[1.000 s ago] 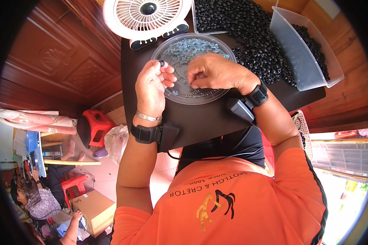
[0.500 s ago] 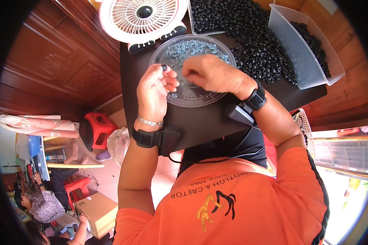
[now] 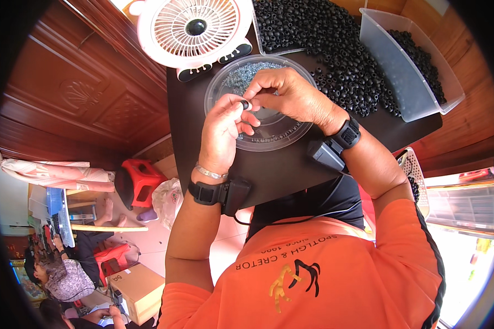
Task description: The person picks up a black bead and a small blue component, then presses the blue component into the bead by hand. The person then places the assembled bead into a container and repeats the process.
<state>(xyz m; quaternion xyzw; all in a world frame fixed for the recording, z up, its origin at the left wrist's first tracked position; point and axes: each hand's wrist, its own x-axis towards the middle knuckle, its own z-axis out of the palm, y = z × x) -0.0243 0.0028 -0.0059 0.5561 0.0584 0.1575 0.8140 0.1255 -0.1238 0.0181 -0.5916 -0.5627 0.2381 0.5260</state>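
My left hand pinches a small round black plastic cap between thumb and forefinger, its other fingers loosely curled. At the cap, the fingertips of my right hand are pressed together; whatever they hold is too small to make out. Both hands are above a round clear plastic tray. Small silvery metal pieces, perhaps screws, are heaped along its far side, and more lie in a line near its close rim.
Black caps are piled on the dark table at the far right, beside a translucent bin. A white fan stands at the far left. People sit at lower left near a cardboard box and a red stool.
Both hands have come together: my left hand moved right with the cap, and my right fingertips rose from the tray to meet it. The whole view has shifted slightly.
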